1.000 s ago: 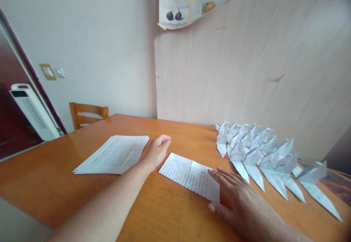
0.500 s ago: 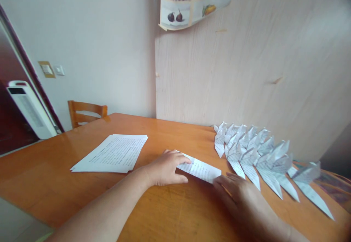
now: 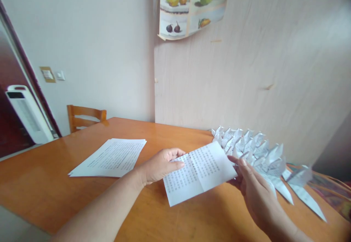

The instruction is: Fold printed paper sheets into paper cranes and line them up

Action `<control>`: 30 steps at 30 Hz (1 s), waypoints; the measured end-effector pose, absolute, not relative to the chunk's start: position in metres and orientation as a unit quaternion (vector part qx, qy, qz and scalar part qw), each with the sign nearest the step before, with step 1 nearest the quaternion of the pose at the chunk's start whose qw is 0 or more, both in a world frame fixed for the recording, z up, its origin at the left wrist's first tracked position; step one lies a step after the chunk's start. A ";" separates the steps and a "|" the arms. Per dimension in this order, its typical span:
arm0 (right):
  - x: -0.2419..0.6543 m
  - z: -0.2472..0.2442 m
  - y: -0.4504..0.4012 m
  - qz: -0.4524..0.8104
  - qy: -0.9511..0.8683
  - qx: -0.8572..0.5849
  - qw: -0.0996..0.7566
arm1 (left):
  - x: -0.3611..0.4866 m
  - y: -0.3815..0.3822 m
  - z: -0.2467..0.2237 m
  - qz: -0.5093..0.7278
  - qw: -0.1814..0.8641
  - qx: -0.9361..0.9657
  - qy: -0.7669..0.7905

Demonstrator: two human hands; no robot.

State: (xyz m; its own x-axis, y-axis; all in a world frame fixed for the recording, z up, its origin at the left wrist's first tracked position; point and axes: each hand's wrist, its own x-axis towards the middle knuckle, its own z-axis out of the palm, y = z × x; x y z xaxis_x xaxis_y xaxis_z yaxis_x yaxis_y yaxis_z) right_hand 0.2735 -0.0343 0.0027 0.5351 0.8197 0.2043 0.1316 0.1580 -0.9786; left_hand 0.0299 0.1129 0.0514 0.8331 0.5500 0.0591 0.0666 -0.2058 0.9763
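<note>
Lifted clear of the wooden table [image 3: 175, 220], a printed sheet [image 3: 199, 172] with a crease down its middle is held between both hands, tilted so that its text faces the camera; its left edge is pinched by the left hand [image 3: 160, 165], thumb on the front and fingers curled behind, so that hand is closed on the paper; its right edge is gripped by the right hand [image 3: 253, 191], whose fingertips are seen at the sheet's corner, the rest of the grasp being hidden behind the paper; the sheet is placed above the near middle of the table, between a flat stack of printed pages [image 3: 111, 157] to the left and a row of folded paper shapes [image 3: 255, 152] to the right; the stack is well apart from the left hand; the folded shapes are lined up along the pale wood-grain wall panel [image 3: 246, 70], just behind the right hand; a fruit picture [image 3: 192, 8] is hung on the panel above; a wooden chair [image 3: 85, 116] is seen beyond the far left table edge, and a white standing appliance [image 3: 26, 112] beside it
</note>
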 end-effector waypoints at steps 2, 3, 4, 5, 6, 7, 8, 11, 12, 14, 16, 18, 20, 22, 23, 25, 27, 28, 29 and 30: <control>0.275 0.003 -0.033 0.322 -0.383 -0.578 0.645 | 0.029 0.114 0.050 0.182 0.628 0.726 0.213; 0.274 0.005 -0.033 0.341 -0.378 -0.576 0.639 | 0.029 0.116 0.048 0.172 0.636 0.720 0.220; 0.274 0.006 -0.033 0.355 -0.376 -0.577 0.632 | 0.028 0.118 0.047 0.161 0.641 0.715 0.227; 0.272 0.008 -0.034 0.369 -0.376 -0.577 0.624 | 0.028 0.119 0.045 0.150 0.644 0.713 0.233; 0.271 0.010 -0.035 0.385 -0.377 -0.577 0.614 | 0.027 0.121 0.043 0.137 0.646 0.713 0.236; 0.270 0.011 -0.036 0.401 -0.380 -0.576 0.602 | 0.027 0.122 0.041 0.121 0.645 0.716 0.239; 0.268 0.012 -0.037 0.414 -0.382 -0.579 0.589 | 0.027 0.122 0.039 0.106 0.641 0.722 0.240; 0.266 0.007 -0.037 0.404 -0.398 -0.615 0.548 | 0.028 0.122 0.034 0.064 0.612 0.748 0.248; 0.267 0.003 -0.036 0.385 -0.406 -0.631 0.537 | 0.028 0.122 0.033 0.051 0.593 0.762 0.255; 0.267 -0.004 -0.033 0.347 -0.422 -0.660 0.516 | 0.030 0.121 0.031 0.044 0.524 0.804 0.276; 0.269 -0.011 -0.031 0.324 -0.435 -0.682 0.491 | 0.032 0.119 0.031 0.071 0.406 0.863 0.292; 0.271 -0.016 -0.028 0.314 -0.446 -0.697 0.466 | 0.034 0.115 0.032 0.114 0.280 0.910 0.282; 0.273 -0.019 -0.027 0.308 -0.452 -0.706 0.450 | 0.037 0.111 0.034 0.131 0.212 0.937 0.246; 0.275 -0.018 -0.026 0.303 -0.452 -0.710 0.448 | 0.039 0.107 0.034 0.123 0.196 0.952 0.201; 0.275 -0.017 -0.027 0.300 -0.449 -0.712 0.449 | 0.040 0.105 0.033 0.117 0.194 0.957 0.182; 0.276 -0.014 -0.027 0.303 -0.442 -0.716 0.447 | 0.040 0.102 0.030 0.105 0.189 0.964 0.153; 0.275 -0.010 -0.029 0.314 -0.430 -0.720 0.446 | 0.041 0.101 0.026 0.099 0.180 0.969 0.135; 0.275 -0.008 -0.029 0.321 -0.422 -0.722 0.444 | 0.040 0.100 0.024 0.095 0.175 0.971 0.129; 0.275 -0.007 -0.030 0.328 -0.413 -0.723 0.445 | 0.040 0.100 0.022 0.091 0.170 0.974 0.123; 0.275 -0.007 -0.030 0.335 -0.404 -0.724 0.448 | 0.040 0.099 0.021 0.087 0.165 0.975 0.120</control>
